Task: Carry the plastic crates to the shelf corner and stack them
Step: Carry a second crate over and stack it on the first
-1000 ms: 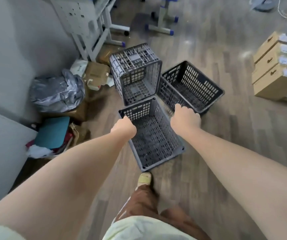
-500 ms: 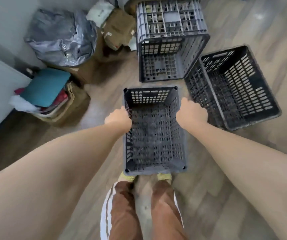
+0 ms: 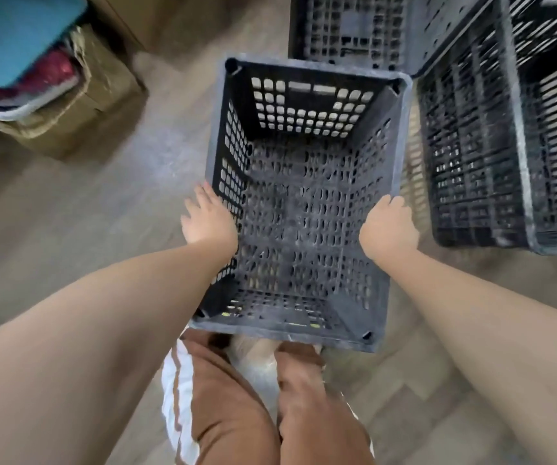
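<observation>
Grey plastic crate sat right in front of the person, near edge over the knees, mouth up. Right hand was curled over the right rim, gripping it. Left hand lay against the outside of the left wall, fingers straight and spread, not hooked on. Couldn't tell if the base was off the floor.

My read: step in hand was getting a two-sided grip for the lift. To do it well, the left fingers should go over the rim or into a wall slot, opposite the right hand, so the load is even. Lift level and keep it close to the body. Clear the second crate just beside it on the right, and the third crate just beyond the far end.

Looks: rectangular, perforated walls and base, thick rim, corner sockets, dusty scuffs inside, empty. Probably light and rigid, so a one-sided grip would likely tip it.
</observation>
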